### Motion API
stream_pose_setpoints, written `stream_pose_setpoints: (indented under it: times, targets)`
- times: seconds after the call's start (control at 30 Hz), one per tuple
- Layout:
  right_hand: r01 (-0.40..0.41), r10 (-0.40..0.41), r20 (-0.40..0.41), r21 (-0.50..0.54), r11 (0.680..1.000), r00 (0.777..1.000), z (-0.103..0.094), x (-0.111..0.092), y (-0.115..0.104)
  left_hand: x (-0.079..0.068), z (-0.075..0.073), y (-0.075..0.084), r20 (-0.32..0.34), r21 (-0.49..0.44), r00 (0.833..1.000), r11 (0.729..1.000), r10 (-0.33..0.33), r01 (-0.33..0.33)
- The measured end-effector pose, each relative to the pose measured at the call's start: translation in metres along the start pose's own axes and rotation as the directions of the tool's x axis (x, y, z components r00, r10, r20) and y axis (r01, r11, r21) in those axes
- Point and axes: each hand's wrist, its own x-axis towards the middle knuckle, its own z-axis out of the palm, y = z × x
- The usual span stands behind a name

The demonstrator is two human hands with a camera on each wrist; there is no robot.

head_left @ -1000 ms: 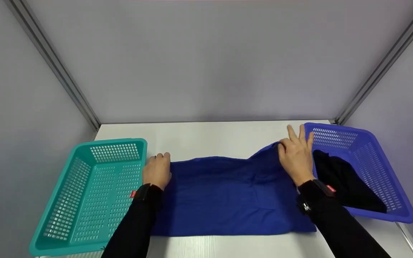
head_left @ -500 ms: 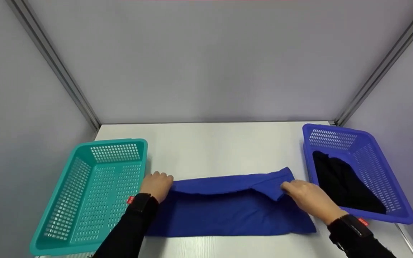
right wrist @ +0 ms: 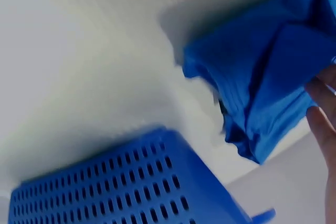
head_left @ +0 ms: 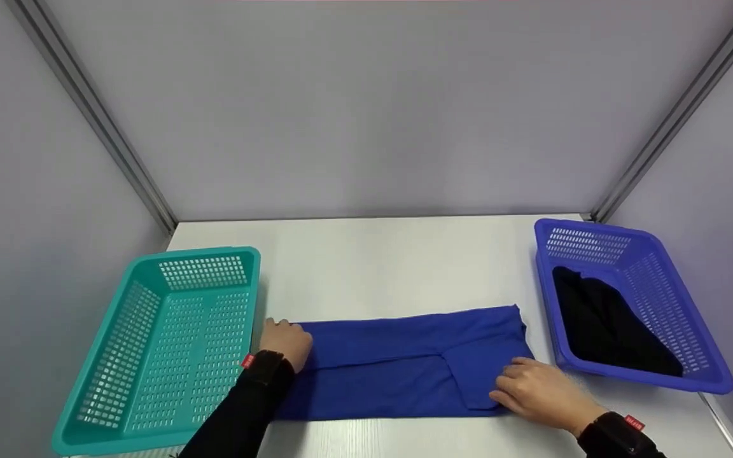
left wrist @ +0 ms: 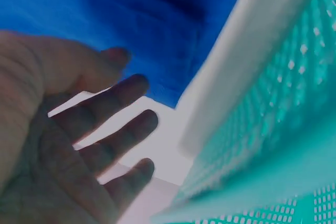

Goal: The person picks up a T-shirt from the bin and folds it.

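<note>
The folded blue cloth (head_left: 385, 385) lies lengthwise left to right on the white table (head_left: 373, 273), an end at each hand. The left hand (head_left: 286, 344) has spread fingers, the right hand (head_left: 543, 392) bent ones; any pinch is unclear.

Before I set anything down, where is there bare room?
Bare: the white table between wall and blue cloth, flanked by teal basket and purple basket; inside the teal basket too. Crowded: beside the teal basket, at the left hand, and the purple basket, holding black fabric.
</note>
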Motion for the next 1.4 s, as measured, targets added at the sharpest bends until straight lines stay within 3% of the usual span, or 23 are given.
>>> stream_pose_setpoints:
  times: [0.17,0.27,0.4,0.57,0.63,0.7,0.8,0.87,1.0,1.07,1.2,1.3,1.4]
  targets:
    - [-0.105,0.105,0.005,-0.048,0.993,0.994,0.016,-0.003,-0.009,0.006,0.018,0.013,0.039,-0.059,0.995,0.994,0.094,-0.092]
    - [-0.236,0.241,0.059,-0.073,0.969,0.969,0.024,-0.005,-0.016,0.005,0.028,0.022,0.082,-0.129,0.990,0.987,0.110,-0.099]
    - [-0.420,0.430,0.179,-0.090,0.903,0.885,0.027,-0.003,-0.020,0.000,0.036,0.031,0.118,-0.188,0.990,0.980,0.081,-0.057]
    - [-0.585,0.570,0.336,-0.064,0.808,0.750,0.025,-0.004,-0.016,-0.004,0.039,0.032,0.112,-0.214,0.991,0.976,0.067,-0.042]
    - [-0.614,0.593,0.346,-0.060,0.787,0.727,0.026,-0.007,-0.013,-0.005,0.040,0.031,0.108,-0.225,0.992,0.974,0.065,-0.039]
    - [-0.609,0.596,0.302,-0.061,0.791,0.744,0.028,-0.010,-0.011,-0.006,0.041,0.029,0.105,-0.233,0.993,0.972,0.061,-0.035]
    - [-0.557,0.566,0.133,-0.102,0.824,0.813,0.034,-0.014,-0.006,-0.006,0.042,0.027,0.104,-0.240,0.993,0.970,0.062,-0.036]
    - [-0.527,0.532,-0.001,-0.142,0.838,0.847,0.037,-0.016,-0.004,-0.006,0.043,0.026,0.110,-0.242,0.992,0.970,0.065,-0.037]
    - [-0.480,0.452,-0.173,-0.200,0.854,0.875,0.037,-0.021,0.002,-0.006,0.045,0.025,0.122,-0.250,0.990,0.968,0.068,-0.036]
    - [-0.446,0.409,-0.192,-0.235,0.864,0.892,0.035,-0.025,0.005,-0.006,0.046,0.024,0.123,-0.253,0.990,0.967,0.069,-0.036]
    - [-0.386,0.360,-0.140,-0.297,0.873,0.922,0.030,-0.036,0.004,-0.006,0.045,0.024,0.120,-0.254,0.990,0.966,0.073,-0.041]
    - [-0.371,0.347,-0.133,-0.289,0.883,0.928,0.031,-0.038,-0.001,-0.004,0.044,0.024,0.147,-0.253,0.987,0.967,0.072,-0.033]
    - [-0.402,0.387,-0.108,-0.217,0.890,0.916,0.035,-0.032,-0.011,-0.001,0.042,0.024,0.197,-0.248,0.977,0.968,0.076,-0.026]
